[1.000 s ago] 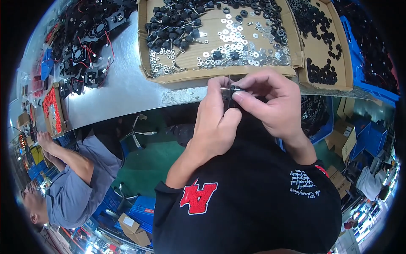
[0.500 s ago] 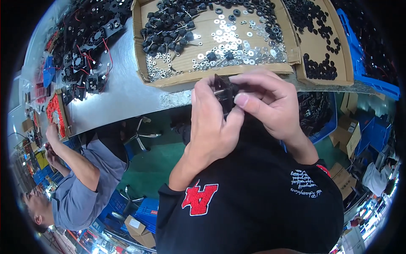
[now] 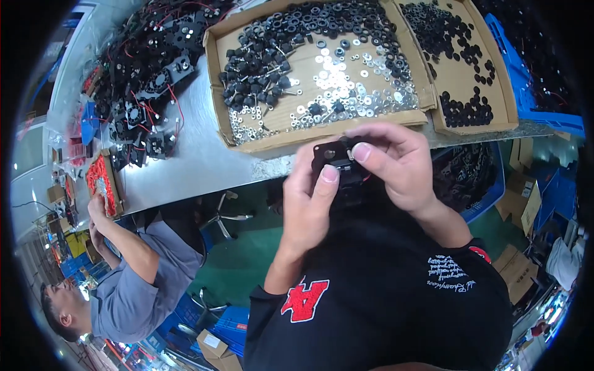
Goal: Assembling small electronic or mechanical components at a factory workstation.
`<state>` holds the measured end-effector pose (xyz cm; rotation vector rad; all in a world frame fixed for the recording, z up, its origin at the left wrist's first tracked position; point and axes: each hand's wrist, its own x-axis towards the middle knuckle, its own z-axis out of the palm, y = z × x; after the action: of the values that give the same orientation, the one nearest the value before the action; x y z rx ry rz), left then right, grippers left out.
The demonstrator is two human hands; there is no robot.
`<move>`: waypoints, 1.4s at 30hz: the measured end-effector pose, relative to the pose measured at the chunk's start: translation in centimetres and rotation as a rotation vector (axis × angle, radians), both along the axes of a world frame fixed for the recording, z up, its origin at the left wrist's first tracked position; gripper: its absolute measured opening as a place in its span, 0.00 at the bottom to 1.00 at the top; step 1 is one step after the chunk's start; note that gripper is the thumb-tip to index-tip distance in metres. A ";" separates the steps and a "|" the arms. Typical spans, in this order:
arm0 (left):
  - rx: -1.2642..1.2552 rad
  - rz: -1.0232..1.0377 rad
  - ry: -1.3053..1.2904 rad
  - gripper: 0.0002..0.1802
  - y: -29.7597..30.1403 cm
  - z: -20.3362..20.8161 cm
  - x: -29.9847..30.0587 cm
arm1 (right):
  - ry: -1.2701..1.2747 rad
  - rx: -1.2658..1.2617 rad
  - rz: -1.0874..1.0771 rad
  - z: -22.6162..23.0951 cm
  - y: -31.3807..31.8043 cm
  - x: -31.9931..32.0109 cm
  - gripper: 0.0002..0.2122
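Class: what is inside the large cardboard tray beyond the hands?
Black stemmed parts, silver washers and black rings show; whatever lies beneath the heaped stemmed parts is covered.

Assembly workshop, metal bench (image 3: pixel 185 161), trays of washers (image 3: pixel 337 74)

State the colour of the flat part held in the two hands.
The flat part is black; the head view shows it best.

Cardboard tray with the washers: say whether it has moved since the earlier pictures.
No; the washer tray keeps its place against the worn patch on the table; the view shifted.
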<state>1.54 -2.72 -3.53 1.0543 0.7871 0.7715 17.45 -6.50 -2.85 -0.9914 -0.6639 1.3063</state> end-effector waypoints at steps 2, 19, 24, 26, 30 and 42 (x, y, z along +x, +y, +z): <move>-0.074 0.066 -0.071 0.28 -1.5 0.0 0.3 | 0.048 0.043 0.000 0.2 0.4 -0.8 0.11; -0.029 0.057 -0.106 0.26 0.7 -0.2 -1.7 | -0.432 0.189 -0.041 -1.9 2.1 -2.3 0.10; -0.233 0.093 -0.312 0.24 0.6 0.1 -1.7 | -0.586 0.216 -0.130 -1.6 2.1 -3.2 0.08; -0.199 0.078 -0.263 0.25 0.7 -0.1 -2.2 | -0.619 0.221 -0.152 -1.1 2.3 -3.6 0.07; -0.256 0.063 -0.349 0.27 1.1 -0.9 -2.8 | -0.731 0.264 -0.179 -0.4 3.1 -4.0 0.06; -0.226 0.294 -0.218 0.21 1.7 -0.5 -5.4 | -1.409 0.122 -0.032 1.8 11.0 0.6 0.11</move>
<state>-3.83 -0.99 -4.04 0.6466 0.8291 1.0027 18.08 4.52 -1.06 -1.7507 -1.7200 0.3351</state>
